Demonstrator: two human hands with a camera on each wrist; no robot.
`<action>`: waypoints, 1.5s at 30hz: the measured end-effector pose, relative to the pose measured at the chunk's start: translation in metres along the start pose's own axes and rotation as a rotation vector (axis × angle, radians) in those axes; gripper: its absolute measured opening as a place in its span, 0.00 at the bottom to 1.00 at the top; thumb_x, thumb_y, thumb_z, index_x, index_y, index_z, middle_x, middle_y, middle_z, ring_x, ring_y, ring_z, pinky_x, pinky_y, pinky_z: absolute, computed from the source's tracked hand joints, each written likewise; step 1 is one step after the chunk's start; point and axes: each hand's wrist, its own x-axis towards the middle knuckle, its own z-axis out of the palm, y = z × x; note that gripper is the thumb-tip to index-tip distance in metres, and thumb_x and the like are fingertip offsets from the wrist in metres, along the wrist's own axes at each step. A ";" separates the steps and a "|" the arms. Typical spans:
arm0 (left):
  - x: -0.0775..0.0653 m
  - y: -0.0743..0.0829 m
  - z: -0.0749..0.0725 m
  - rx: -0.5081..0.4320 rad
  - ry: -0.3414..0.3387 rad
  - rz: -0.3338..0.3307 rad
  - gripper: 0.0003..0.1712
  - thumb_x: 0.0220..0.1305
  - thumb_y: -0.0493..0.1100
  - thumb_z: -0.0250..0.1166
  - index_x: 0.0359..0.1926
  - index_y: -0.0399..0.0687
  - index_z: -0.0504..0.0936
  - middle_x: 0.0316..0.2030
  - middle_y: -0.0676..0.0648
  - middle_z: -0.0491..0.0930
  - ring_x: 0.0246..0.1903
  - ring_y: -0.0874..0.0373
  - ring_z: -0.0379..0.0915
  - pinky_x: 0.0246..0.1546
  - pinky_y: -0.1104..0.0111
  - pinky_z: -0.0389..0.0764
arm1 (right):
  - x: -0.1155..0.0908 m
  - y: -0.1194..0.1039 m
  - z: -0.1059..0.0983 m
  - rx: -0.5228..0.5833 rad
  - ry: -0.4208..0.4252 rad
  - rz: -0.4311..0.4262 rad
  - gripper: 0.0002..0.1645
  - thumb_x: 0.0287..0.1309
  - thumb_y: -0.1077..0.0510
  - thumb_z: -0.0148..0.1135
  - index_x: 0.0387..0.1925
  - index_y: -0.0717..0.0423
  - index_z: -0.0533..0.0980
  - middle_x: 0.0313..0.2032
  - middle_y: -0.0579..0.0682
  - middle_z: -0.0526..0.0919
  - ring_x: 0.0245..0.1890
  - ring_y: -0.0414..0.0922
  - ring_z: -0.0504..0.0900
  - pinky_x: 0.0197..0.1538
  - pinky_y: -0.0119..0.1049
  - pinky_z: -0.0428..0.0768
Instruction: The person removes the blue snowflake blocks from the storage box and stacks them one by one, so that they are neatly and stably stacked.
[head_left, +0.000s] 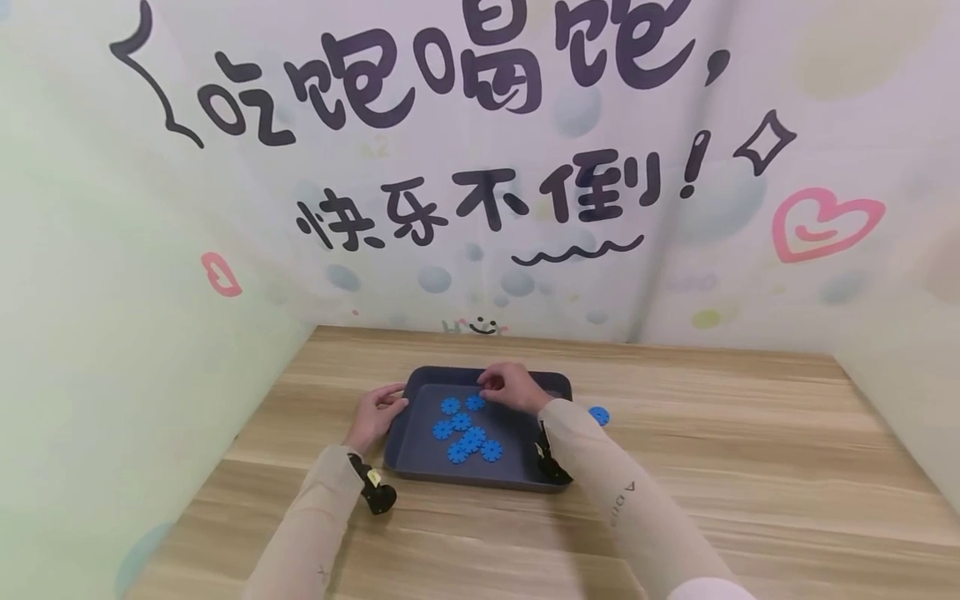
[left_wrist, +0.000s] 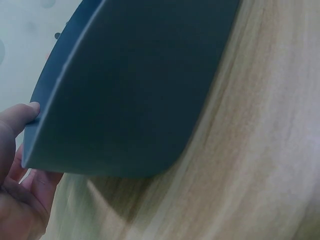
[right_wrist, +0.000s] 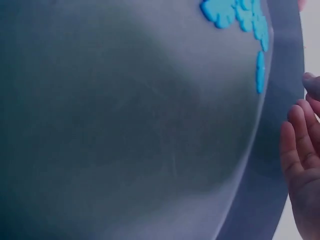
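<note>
Beige sleeves (head_left: pixel 637 500) with dark markings (head_left: pixel 622 504) meet black wrist-worn devices (head_left: pixel 377 493).

The right sleeve (head_left: pixel 622 492) hides part of the tray (head_left: pixel 472 478). The left hand (left_wrist: pixel 20 210) is cut off by the left wrist view's edge; in the right wrist view, blue discs (right_wrist: pixel 220 12) blur together. Whether the right hand (head_left: pixel 514 388) pinches anything is unclear.
</note>
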 end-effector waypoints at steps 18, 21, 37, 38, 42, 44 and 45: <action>0.000 0.002 0.001 0.018 -0.008 -0.021 0.19 0.56 0.37 0.60 0.50 0.37 0.75 0.38 0.38 0.77 0.36 0.51 0.72 0.32 0.68 0.74 | 0.005 -0.002 0.018 -0.065 -0.133 0.179 0.22 0.48 0.61 0.64 0.47 0.61 0.75 0.40 0.54 0.78 0.40 0.47 0.75 0.43 0.38 0.74; 0.001 0.002 0.000 0.021 -0.015 -0.007 0.19 0.57 0.36 0.60 0.50 0.36 0.75 0.38 0.37 0.77 0.37 0.50 0.72 0.33 0.67 0.75 | 0.006 -0.003 0.017 -0.073 -0.147 0.178 0.21 0.48 0.61 0.64 0.47 0.62 0.75 0.40 0.54 0.78 0.40 0.47 0.76 0.42 0.38 0.74; 0.000 0.000 0.000 0.000 -0.003 0.006 0.19 0.55 0.36 0.61 0.49 0.36 0.75 0.38 0.37 0.77 0.37 0.50 0.72 0.31 0.70 0.73 | 0.005 -0.001 0.018 -0.094 -0.154 0.223 0.17 0.46 0.57 0.66 0.41 0.59 0.77 0.35 0.50 0.77 0.35 0.42 0.74 0.40 0.35 0.73; 0.001 0.000 0.000 -0.002 -0.003 0.004 0.19 0.55 0.36 0.61 0.49 0.36 0.75 0.38 0.37 0.77 0.37 0.50 0.72 0.32 0.70 0.73 | 0.005 0.000 0.018 -0.097 -0.152 0.221 0.17 0.46 0.57 0.66 0.40 0.59 0.77 0.34 0.50 0.77 0.34 0.42 0.73 0.39 0.35 0.73; 0.002 -0.002 0.000 0.003 -0.008 -0.005 0.19 0.56 0.37 0.61 0.50 0.37 0.75 0.40 0.37 0.76 0.39 0.50 0.72 0.35 0.66 0.74 | 0.004 0.002 0.018 -0.108 -0.147 0.221 0.18 0.44 0.55 0.67 0.38 0.59 0.75 0.31 0.48 0.75 0.31 0.42 0.71 0.35 0.33 0.72; 0.002 -0.002 0.000 0.005 -0.007 -0.007 0.19 0.56 0.37 0.61 0.50 0.37 0.75 0.40 0.37 0.76 0.39 0.49 0.72 0.35 0.66 0.74 | 0.003 0.001 0.018 -0.110 -0.152 0.218 0.19 0.44 0.54 0.67 0.39 0.58 0.75 0.29 0.47 0.73 0.29 0.41 0.70 0.34 0.32 0.71; 0.002 -0.002 0.000 0.007 -0.007 -0.007 0.19 0.56 0.37 0.61 0.50 0.37 0.75 0.40 0.37 0.76 0.39 0.49 0.72 0.35 0.66 0.74 | 0.003 0.001 0.017 -0.107 -0.157 0.209 0.20 0.44 0.54 0.67 0.40 0.58 0.75 0.29 0.47 0.73 0.28 0.41 0.70 0.33 0.31 0.70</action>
